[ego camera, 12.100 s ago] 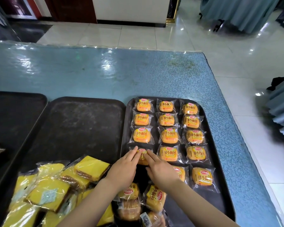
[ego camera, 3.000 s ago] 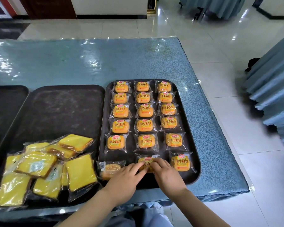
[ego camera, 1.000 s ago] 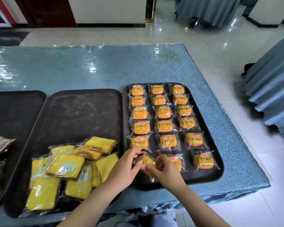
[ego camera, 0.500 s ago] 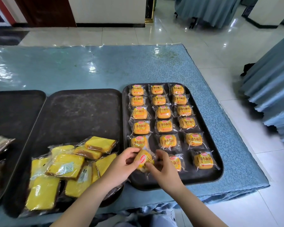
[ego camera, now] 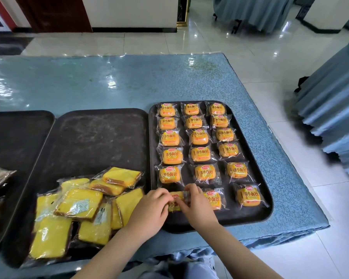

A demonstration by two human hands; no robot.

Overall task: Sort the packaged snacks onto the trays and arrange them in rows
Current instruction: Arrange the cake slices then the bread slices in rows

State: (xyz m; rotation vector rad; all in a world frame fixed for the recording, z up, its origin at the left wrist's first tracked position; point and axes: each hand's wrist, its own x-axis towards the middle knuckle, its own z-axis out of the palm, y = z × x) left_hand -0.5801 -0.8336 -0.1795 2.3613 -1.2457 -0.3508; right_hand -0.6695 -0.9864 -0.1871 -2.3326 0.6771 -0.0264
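Both hands are working at the near left corner of the right tray point(ego camera: 266, 210). The left hand point(ego camera: 149, 212) and the right hand point(ego camera: 197, 206) are each pinching one small orange bread packet point(ego camera: 174, 200) between thumb and fingertips, holding it low over the sixth-row, left-column position. It cannot be told whether the packet is touching the tray. The other seventeen bread packets point(ego camera: 199, 154) are lying in three columns, filling the rest of the tray. The middle tray point(ego camera: 93, 141), just beside it on the blue tabletop point(ego camera: 101, 85), is carrying a loose, overlapping pile of yellow cake packets point(ego camera: 79, 204) at its near end. A third tray point(ego camera: 16, 137) is sitting at the far left.
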